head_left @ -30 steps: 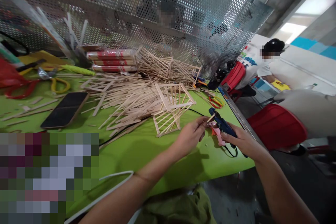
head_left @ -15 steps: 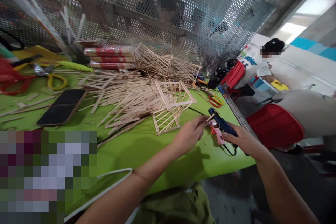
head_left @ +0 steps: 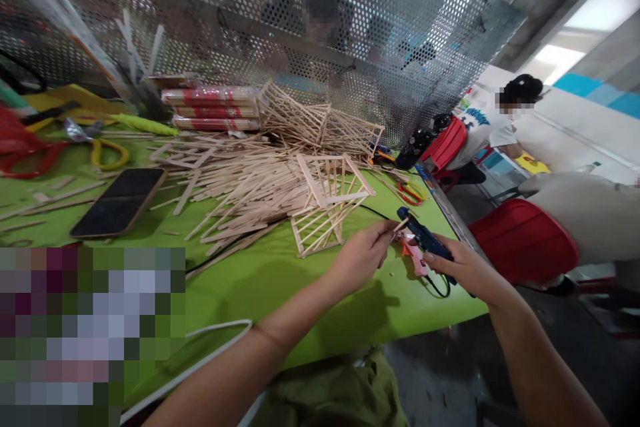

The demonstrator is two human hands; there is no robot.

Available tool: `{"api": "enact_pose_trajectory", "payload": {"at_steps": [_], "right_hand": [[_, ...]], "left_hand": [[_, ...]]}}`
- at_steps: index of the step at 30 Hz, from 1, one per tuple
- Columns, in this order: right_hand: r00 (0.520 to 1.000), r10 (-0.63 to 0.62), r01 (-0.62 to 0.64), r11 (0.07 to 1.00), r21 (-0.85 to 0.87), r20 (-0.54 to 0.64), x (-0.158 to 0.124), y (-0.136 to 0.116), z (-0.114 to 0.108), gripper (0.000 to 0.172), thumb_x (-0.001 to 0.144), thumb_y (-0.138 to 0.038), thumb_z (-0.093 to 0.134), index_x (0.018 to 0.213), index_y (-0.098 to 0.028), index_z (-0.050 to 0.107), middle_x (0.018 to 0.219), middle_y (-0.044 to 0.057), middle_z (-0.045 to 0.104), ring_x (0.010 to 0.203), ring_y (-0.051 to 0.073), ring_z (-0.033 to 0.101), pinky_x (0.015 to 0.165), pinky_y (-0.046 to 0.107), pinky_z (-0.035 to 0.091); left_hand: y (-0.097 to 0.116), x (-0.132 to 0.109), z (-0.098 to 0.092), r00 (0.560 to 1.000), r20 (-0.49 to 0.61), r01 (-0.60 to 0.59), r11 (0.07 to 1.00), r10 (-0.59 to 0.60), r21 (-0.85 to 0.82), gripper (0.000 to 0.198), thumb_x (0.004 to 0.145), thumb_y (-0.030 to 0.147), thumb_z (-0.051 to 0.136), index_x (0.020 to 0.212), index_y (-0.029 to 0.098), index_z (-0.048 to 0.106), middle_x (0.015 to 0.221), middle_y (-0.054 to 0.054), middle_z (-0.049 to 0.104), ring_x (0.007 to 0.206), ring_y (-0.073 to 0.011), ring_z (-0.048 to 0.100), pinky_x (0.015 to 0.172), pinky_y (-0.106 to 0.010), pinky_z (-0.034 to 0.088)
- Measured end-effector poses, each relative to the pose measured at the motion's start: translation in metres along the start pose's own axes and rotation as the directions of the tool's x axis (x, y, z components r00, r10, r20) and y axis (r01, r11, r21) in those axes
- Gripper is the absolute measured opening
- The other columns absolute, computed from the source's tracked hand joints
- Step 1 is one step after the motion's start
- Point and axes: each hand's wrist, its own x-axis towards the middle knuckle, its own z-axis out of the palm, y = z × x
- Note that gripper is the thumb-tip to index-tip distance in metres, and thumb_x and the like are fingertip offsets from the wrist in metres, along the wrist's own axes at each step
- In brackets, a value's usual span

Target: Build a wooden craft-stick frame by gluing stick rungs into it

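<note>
My left hand (head_left: pixel 364 252) pinches a short wooden stick (head_left: pixel 401 223) near the table's right side. Wrapped round a dark blue tool (head_left: pixel 424 235) is my right hand (head_left: pixel 463 267); the tool's front end meets or nearly meets the stick. Just beneath them a pink glue gun (head_left: pixel 416 259) with a black cord rests on the green table (head_left: pixel 320 313). Left of the hands stands a small frame of joined sticks (head_left: pixel 333 203). Behind it lie a heap of loose wooden sticks (head_left: pixel 250 190) and a longer stick structure (head_left: pixel 325 123).
A phone (head_left: pixel 119 203) lies at left, near yellow-handled scissors (head_left: pixel 109 153) and red-handled scissors (head_left: pixel 33 163). Packed stick bundles (head_left: pixel 215 109) sit by the perforated metal screen (head_left: pixel 225 27). More scissors (head_left: pixel 411 193) lie at right. Beyond the table edge are red chairs (head_left: pixel 525 237) and seated people.
</note>
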Motion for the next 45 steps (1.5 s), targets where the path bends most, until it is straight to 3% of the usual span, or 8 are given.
{"api": "enact_pose_trajectory", "payload": {"at_steps": [27,34,40,45], "right_hand": [[1.000,0.007,-0.008,1.000,0.009,0.012,0.0032,0.0027,-0.0001,0.048,0.087,-0.062,0.062,0.109,-0.021,0.071,0.084,0.003,0.076,0.082,0.027,0.071,0.067,0.031,0.055],[1.000,0.010,-0.010,1.000,0.000,0.005,0.0065,0.0018,0.0028,0.049,0.087,-0.064,0.061,0.107,-0.020,0.071,0.075,0.002,0.073,0.072,0.023,0.068,0.061,0.029,0.051],[0.998,0.053,-0.053,0.999,-0.010,-0.034,0.0089,-0.0012,0.0041,0.060,0.088,-0.070,0.054,0.101,-0.015,0.071,0.058,0.000,0.060,0.052,0.017,0.055,0.050,0.027,0.040],[0.994,-0.072,0.062,0.991,-0.123,-0.085,0.0044,0.0022,-0.0037,0.048,0.089,-0.062,0.059,0.113,-0.022,0.070,0.086,0.002,0.073,0.078,0.022,0.066,0.065,0.028,0.048]], "left_hand": [[-0.0092,0.0035,0.0008,1.000,-0.008,-0.028,0.999,0.028,-0.020,0.038,0.097,0.034,0.041,0.120,0.016,0.066,0.054,0.007,0.044,0.049,-0.0112,0.044,0.052,-0.023,0.033],[-0.0068,0.0024,0.0009,1.000,-0.018,0.014,1.000,-0.015,-0.021,0.038,0.097,0.030,0.040,0.121,0.015,0.066,0.052,0.007,0.041,0.049,-0.0118,0.043,0.053,-0.024,0.032],[-0.0079,0.0043,0.0000,0.999,-0.027,0.022,1.000,-0.022,-0.003,0.041,0.097,0.035,0.040,0.123,0.015,0.066,0.054,0.007,0.043,0.050,-0.0116,0.044,0.052,-0.024,0.033],[-0.0036,0.0051,-0.0022,0.998,-0.035,0.049,0.999,-0.050,-0.015,0.042,0.097,0.034,0.041,0.127,0.016,0.065,0.053,0.007,0.044,0.049,-0.0111,0.043,0.051,-0.023,0.033]]}}
